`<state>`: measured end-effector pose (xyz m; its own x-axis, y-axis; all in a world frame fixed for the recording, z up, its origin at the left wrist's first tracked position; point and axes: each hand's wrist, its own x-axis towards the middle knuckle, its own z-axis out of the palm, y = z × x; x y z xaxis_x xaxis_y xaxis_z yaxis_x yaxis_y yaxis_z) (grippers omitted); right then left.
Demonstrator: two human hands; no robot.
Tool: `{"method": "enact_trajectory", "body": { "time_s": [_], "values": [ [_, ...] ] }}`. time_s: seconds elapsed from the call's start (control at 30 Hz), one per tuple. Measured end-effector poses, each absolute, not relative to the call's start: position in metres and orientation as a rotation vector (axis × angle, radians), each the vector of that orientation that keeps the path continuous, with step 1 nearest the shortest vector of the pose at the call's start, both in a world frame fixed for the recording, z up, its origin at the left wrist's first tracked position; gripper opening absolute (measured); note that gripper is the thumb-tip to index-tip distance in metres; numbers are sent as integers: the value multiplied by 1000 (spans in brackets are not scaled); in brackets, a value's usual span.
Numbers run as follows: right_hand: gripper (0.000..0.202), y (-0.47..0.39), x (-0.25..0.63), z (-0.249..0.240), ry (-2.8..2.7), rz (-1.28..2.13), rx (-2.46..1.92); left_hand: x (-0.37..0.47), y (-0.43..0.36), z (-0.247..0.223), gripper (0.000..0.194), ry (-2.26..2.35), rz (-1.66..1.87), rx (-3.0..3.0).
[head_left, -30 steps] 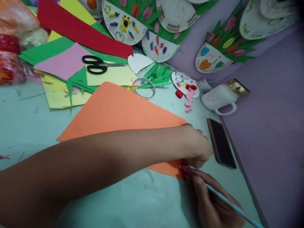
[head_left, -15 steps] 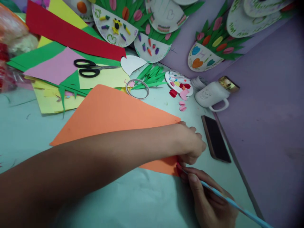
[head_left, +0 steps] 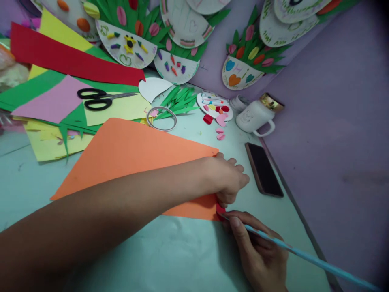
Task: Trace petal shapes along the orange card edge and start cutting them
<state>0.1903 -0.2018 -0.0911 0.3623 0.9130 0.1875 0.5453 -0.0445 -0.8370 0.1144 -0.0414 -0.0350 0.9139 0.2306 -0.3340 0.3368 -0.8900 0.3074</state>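
An orange sheet [head_left: 121,150] lies on the pale green table, partly under my left forearm. My left hand [head_left: 229,178] reaches across to the sheet's right edge; its fingers are bent over a small red paper piece [head_left: 221,209], and whether they pinch it is hidden. With closed fingers my right hand [head_left: 258,245] holds a long light-blue pencil [head_left: 282,244] near its tip. That tip touches the red piece at the orange sheet's lower right corner.
Black scissors [head_left: 99,99], coloured sheets and a tape ring [head_left: 161,118] lie at the back left. A phone [head_left: 264,169], a white mug [head_left: 255,117] and a plate of paper cutouts [head_left: 215,106] stand or lie right of centre. Decorated paper plates hang on the wall.
The view has shifted, so most things appear further left. My left fingers look slightly more spread, and more of the red piece shows beside the pencil tip.
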Motion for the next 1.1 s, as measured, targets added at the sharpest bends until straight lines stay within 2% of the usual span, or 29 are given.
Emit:
{"method": "enact_trajectory", "body": {
  "time_s": [0.4,1.1],
  "values": [
    [20,-203,193,-89,-1343,508,-1725,119,-39,-40,59,412,-423,2747],
    [28,-207,195,-89,-1260,556,-1788,116,-39,-34,60,385,-472,2795]
  ]
}}
